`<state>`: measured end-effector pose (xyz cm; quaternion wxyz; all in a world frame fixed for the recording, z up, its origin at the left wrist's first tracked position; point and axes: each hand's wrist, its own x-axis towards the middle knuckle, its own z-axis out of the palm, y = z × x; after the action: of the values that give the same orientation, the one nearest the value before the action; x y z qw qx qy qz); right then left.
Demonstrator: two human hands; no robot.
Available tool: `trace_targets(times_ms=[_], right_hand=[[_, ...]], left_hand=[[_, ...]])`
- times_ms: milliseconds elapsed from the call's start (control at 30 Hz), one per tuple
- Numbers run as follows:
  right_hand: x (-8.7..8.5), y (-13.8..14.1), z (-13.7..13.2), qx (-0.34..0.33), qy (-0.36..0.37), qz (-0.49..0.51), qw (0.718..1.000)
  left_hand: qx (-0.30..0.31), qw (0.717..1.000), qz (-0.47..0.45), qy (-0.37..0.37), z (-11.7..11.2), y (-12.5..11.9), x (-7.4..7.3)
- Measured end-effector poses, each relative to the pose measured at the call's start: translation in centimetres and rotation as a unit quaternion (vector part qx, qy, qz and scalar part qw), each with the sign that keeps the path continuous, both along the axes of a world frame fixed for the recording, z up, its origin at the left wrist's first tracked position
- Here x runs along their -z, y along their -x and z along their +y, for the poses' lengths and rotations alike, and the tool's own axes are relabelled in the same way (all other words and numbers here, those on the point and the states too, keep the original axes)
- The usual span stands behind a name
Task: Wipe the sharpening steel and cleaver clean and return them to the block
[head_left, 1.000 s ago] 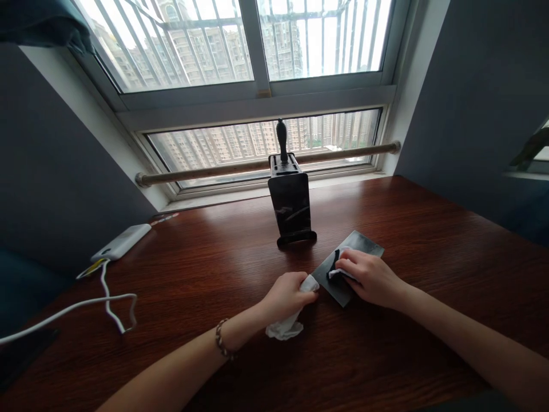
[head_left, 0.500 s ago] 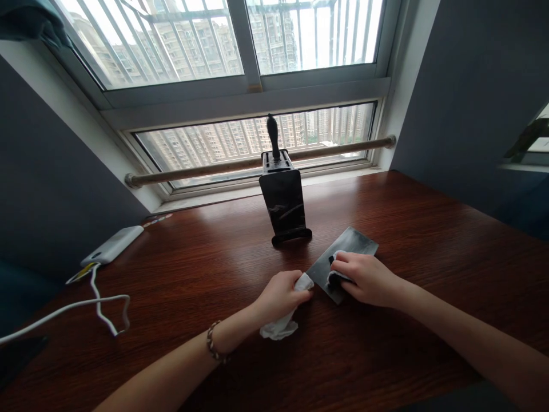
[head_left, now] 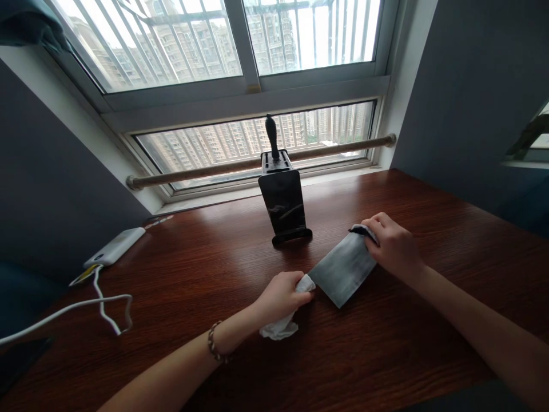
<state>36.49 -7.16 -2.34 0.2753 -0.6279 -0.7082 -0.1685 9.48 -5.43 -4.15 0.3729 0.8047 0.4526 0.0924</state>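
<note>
A broad grey cleaver blade [head_left: 343,272] lies flat over the desk, slanting up to the right. At its left end my left hand [head_left: 283,294] is closed around the cleaver's handle, which is hidden by a crumpled white tissue [head_left: 281,328]. Fingers of my right hand [head_left: 392,246] are bent around a folded black and white wad of cloth or paper [head_left: 363,231]. This wad rests against the blade's far right end.
Behind the blade stands a dark knife block [head_left: 282,200] with one black handle [head_left: 271,137] upright in it. A white power bank [head_left: 115,247] and a white cable [head_left: 100,312] lie on the brown wooden desk [head_left: 193,252] at left. A barred window is beyond.
My right hand has slid with its wad from the middle of the blade to the far right end, leaving more of the blade in sight. My left hand keeps its place.
</note>
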Motion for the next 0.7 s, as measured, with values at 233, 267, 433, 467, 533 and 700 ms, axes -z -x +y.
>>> trace_targets(times_ms=[233, 267, 433, 467, 533, 700], right_hand=[[1.9, 5.6, -2.5, -0.381, 0.064, -0.092, 0.918], [2.0, 5.9, -2.5, -0.38, 0.088, -0.089, 0.917], [1.8, 5.3, -2.0, -0.312, 0.144, -0.061, 0.937], [1.7, 5.0, -1.7, -0.292, 0.144, -0.056, 0.944], [1.6, 4.3, -1.3, -0.252, 0.149, -0.049, 0.955], [1.4, 2.4, -0.1, -0.13, 0.173, -0.039, 0.976]], left_hand=[[0.01, 0.999, -0.001, -0.031, 0.0, 0.2, 0.1], [0.012, 0.999, 0.0, -0.034, 0.0, 0.1, 0.1], [0.004, 1.0, -0.009, -0.026, -0.1, 0.2, 0.0], [0.002, 1.0, -0.009, -0.023, -0.1, 0.2, 0.0], [-0.001, 1.0, -0.009, -0.02, -0.1, 0.2, -0.1], [-0.002, 1.0, -0.01, -0.017, -0.2, 0.1, -0.3]])
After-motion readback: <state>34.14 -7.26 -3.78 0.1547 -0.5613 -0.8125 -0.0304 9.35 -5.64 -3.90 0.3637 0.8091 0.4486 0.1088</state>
